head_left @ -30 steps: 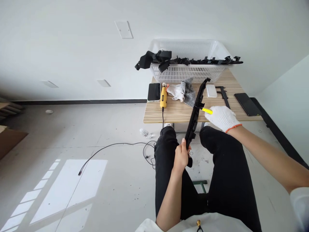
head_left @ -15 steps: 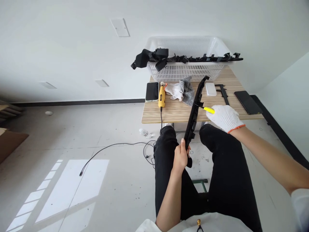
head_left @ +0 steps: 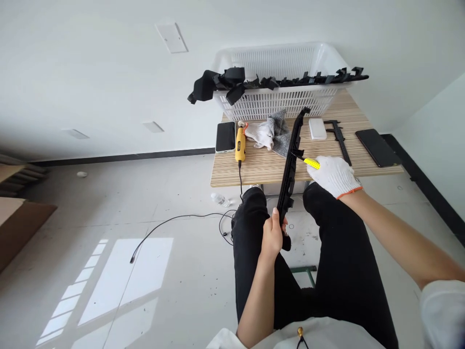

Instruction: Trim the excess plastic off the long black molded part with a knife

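Note:
My bare left hand is closed round the lower end of a long black plastic strip, which slants up from between my knees to the table. In a white knitted glove, my right hand grips a yellow-handled knife whose blade tip touches the strip's right edge about halfway up.
On the wooden table stand a white mesh basket with black strips laid across its rim, a yellow rotary tool with a cord running to the floor, a phone, gloves, a white box, a caliper and a second phone. A water bottle lies on the floor.
The view has shifted a little; the knife tip has slid slightly up along the strip. Both hands keep their grips.

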Action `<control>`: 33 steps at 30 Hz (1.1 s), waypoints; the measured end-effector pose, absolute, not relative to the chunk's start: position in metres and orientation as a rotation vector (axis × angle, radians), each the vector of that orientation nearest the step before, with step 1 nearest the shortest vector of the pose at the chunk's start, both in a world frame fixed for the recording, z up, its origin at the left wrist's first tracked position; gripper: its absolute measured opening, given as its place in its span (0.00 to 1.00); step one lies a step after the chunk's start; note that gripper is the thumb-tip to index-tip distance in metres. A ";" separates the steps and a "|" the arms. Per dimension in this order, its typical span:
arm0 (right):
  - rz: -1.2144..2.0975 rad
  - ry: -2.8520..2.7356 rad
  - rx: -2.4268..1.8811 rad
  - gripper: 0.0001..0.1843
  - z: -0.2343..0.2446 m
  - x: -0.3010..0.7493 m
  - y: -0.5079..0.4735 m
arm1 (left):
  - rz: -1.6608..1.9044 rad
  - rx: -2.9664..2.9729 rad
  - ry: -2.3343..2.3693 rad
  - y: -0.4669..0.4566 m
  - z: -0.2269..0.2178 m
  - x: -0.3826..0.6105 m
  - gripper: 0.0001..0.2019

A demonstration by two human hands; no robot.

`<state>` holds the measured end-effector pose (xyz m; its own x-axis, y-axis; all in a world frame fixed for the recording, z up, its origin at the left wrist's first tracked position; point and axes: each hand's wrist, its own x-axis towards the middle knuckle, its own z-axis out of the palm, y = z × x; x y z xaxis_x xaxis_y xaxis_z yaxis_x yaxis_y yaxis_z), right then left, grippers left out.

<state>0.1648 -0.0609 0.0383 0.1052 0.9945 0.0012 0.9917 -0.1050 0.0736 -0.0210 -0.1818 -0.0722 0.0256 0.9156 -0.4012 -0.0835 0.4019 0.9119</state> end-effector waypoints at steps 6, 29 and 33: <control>0.115 2.130 2.257 0.24 0.033 0.154 -0.053 | 0.861 0.586 0.999 -0.177 -0.070 -0.026 0.33; 0.015 2.406 2.385 0.23 0.023 0.166 -0.038 | 0.736 0.295 0.676 -0.081 -0.025 0.023 0.25; -0.163 2.472 2.435 0.23 0.031 0.179 -0.029 | 0.843 0.337 0.632 -0.095 -0.033 0.018 0.22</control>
<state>0.1788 -0.0287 0.0312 0.0104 0.9858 0.1677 0.9552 0.0399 -0.2934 0.0181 -0.0947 -0.0333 0.4993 0.7773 -0.3828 -0.5849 0.6283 0.5130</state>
